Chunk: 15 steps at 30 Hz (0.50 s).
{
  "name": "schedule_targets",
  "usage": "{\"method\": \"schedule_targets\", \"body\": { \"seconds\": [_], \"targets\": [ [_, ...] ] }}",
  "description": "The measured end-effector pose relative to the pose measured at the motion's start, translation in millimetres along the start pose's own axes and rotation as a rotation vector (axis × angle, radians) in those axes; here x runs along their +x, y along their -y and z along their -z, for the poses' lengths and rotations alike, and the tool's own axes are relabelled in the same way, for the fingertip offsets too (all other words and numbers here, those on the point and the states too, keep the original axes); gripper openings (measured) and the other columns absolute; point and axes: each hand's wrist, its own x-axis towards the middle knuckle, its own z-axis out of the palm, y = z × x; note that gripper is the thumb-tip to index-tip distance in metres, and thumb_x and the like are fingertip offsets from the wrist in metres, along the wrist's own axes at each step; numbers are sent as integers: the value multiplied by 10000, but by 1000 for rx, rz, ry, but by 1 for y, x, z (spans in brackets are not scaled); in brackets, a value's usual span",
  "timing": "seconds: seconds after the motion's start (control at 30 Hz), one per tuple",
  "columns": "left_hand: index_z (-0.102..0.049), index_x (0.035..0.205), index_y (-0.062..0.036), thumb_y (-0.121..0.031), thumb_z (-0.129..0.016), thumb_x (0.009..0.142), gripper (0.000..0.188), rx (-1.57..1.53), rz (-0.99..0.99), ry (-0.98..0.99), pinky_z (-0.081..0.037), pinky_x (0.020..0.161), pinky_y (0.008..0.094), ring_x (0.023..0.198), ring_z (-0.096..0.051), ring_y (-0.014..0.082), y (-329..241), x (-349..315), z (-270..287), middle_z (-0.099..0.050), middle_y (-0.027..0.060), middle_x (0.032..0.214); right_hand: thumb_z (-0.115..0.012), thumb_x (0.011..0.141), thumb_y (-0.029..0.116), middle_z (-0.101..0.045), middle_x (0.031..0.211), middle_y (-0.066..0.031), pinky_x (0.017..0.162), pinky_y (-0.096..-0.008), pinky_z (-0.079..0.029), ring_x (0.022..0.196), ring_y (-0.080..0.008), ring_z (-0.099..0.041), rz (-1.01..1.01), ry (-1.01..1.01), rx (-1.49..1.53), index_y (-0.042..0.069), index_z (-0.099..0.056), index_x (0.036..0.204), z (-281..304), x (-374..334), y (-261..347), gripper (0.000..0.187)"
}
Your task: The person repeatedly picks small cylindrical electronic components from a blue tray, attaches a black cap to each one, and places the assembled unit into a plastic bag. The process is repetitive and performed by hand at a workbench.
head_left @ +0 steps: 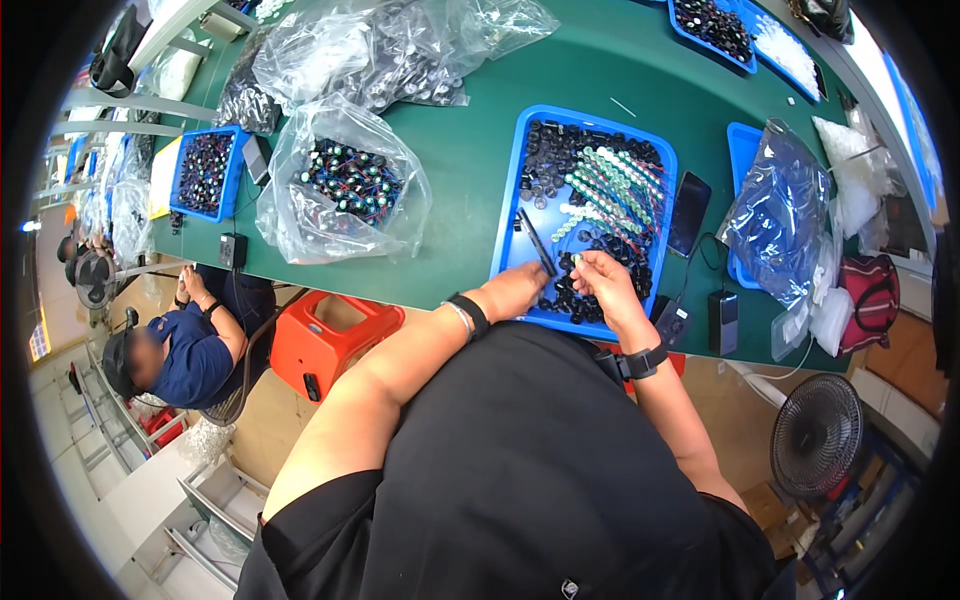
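Observation:
Over the near edge of a blue tray [513, 180], my left hand [518, 290] is closed around a slim black stick-like tool [536, 240], which slants up and to the left. I cannot tell its exact kind. Beside it, my right hand [610, 285] pinches a small pale-green piece [577, 260] between thumb and fingertips. Around both hands lie many small round black caps [547, 165]. Rows of little pale-green round parts with red and black wires [615, 190] spread across the tray's middle and right.
An opened clear bag [410, 215] of wired parts stands left of the tray, with another blue tray [238, 165] beyond. Right of my tray lie a phone [689, 213] and a bagged blue tray [745, 150]. A red stool [300, 345], a fan [818, 435] and a seated person [195, 345] are nearby.

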Motion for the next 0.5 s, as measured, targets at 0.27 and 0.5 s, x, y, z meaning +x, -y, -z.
{"method": "schedule_targets", "body": {
  "seconds": [0.27,0.5],
  "targets": [
    [-520,1148,65,-117,-522,936,280,-1527,353,-155,-542,830,337,898,-648,234,-12,-11,80,-615,153,1022,-574,917,137,-609,891,-10,657,-201,-429,737,-65,-535,40,141,62,8,-599,1122,-11,-7,20,243],
    [-509,1171,61,-113,-510,950,281,-1819,322,-196,-549,827,272,913,-647,197,-29,-20,91,-602,139,1043,-605,896,123,-623,846,-14,634,-202,-427,704,-64,-540,178,154,36,23,-599,1017,-31,-14,50,157]
  ]
}}
